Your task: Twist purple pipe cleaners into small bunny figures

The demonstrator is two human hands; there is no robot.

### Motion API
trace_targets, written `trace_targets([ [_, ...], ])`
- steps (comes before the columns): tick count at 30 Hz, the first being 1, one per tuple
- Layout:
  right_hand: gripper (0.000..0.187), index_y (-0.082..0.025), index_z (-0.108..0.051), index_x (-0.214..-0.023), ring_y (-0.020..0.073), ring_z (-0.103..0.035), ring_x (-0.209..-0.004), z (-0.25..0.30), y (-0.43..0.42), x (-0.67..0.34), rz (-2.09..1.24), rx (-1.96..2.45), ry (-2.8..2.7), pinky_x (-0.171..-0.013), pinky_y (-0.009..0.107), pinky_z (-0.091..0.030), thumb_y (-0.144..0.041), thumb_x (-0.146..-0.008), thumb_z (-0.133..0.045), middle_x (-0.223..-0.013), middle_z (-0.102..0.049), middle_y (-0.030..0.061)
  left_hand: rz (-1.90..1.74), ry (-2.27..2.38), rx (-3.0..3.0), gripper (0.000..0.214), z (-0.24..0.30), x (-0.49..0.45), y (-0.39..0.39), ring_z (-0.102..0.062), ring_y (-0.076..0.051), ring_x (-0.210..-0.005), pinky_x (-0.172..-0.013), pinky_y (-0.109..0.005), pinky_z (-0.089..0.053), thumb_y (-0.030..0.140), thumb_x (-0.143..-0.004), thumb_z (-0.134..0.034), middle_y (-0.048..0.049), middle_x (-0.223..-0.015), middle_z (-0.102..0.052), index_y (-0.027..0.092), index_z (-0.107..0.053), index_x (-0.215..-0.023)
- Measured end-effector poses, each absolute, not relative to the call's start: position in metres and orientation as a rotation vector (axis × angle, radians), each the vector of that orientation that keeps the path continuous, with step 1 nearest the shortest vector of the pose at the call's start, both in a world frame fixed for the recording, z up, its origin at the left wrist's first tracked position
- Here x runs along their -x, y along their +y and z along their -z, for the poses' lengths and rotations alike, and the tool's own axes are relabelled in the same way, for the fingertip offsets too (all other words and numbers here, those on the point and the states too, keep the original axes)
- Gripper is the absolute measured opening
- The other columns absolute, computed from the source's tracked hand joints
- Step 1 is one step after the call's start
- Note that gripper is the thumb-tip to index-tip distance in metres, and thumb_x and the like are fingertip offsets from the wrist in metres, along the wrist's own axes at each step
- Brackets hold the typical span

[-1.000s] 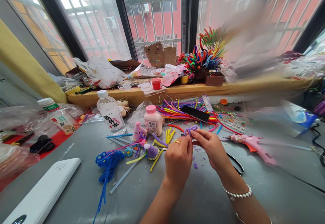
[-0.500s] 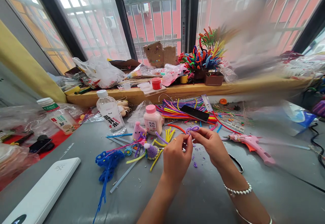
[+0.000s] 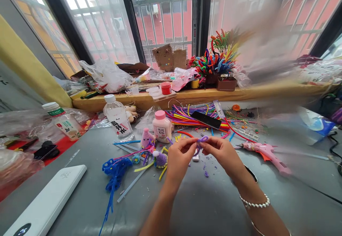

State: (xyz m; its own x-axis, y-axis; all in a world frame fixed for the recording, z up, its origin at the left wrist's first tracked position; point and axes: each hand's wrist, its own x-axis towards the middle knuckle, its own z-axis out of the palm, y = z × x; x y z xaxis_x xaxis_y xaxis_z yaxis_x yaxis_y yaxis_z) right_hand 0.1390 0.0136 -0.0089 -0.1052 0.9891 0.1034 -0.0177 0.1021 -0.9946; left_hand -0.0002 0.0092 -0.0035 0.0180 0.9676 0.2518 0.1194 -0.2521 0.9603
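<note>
Both my hands are raised over the grey table (image 3: 208, 200), fingertips meeting. My left hand (image 3: 178, 159) and my right hand (image 3: 223, 154) pinch a small purple pipe cleaner (image 3: 202, 139) bent into loops between them. Just left of my left hand lie a purple cone-shaped pipe-cleaner figure (image 3: 160, 158), a pink one (image 3: 147, 138) and loose yellow stems (image 3: 162, 172). A pink-capped bottle (image 3: 161, 126) stands behind them. A pink glue gun (image 3: 264, 151) lies to the right of my right hand.
A pile of coloured pipe cleaners (image 3: 192, 116) with a black phone (image 3: 206, 119) on it lies behind my hands. A blue pipe-cleaner shape (image 3: 114, 170), a water bottle (image 3: 118, 118), a white power bank (image 3: 45, 200) and scissors (image 3: 251, 173) surround them. The wooden sill (image 3: 203, 94) is cluttered.
My hands have drawn closer together and shifted slightly left, turning the purple pipe cleaner between the fingertips. The view has shifted a little.
</note>
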Motion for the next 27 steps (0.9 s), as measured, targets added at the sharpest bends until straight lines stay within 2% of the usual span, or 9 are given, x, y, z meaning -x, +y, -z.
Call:
trace_targets([
  [13, 0.02, -0.014, -0.063, -0.081, 0.018, -0.061, -0.065, 0.015, 0.013, -0.134, -0.932, 1.196, -1.491, -0.06, 0.029, -0.049, -0.032, -0.074, -0.057, -0.074, -0.067, 0.0063, -1.261, 1.176, -1.336, 0.018, 0.007, -0.001, 0.013, -0.061, -0.017, -0.071, -0.067, -0.026, -0.048, 0.02, -0.064, -0.062, -0.0073, -0.08, -0.067, 0.013, -0.066, -0.079],
  [21, 0.01, -0.016, -0.059, -0.074, 0.0146, -0.056, -0.056, 0.013, 0.011, -0.131, -0.713, 1.27, -1.574, -0.053, 0.025, -0.044, -0.025, -0.074, -0.055, -0.064, -0.062, 0.0027, -1.212, 1.082, -1.108, 0.014, 0.011, 0.0, 0.019, -0.06, -0.015, -0.065, -0.062, -0.025, -0.048, 0.02, -0.063, -0.062, -0.0037, -0.073, -0.065, 0.013, -0.065, -0.074],
  [27, 0.017, -0.015, -0.061, -0.075, 0.0133, -0.054, -0.058, 0.012, 0.014, -0.139, -0.895, 1.166, -1.549, -0.054, 0.024, -0.042, -0.032, -0.073, -0.059, -0.066, -0.062, 0.002, -1.085, 0.891, -0.989, 0.024, 0.012, 0.006, 0.021, -0.057, -0.011, -0.068, -0.067, -0.023, -0.044, 0.026, -0.058, -0.073, -0.0032, -0.077, -0.064, 0.013, -0.067, -0.077],
])
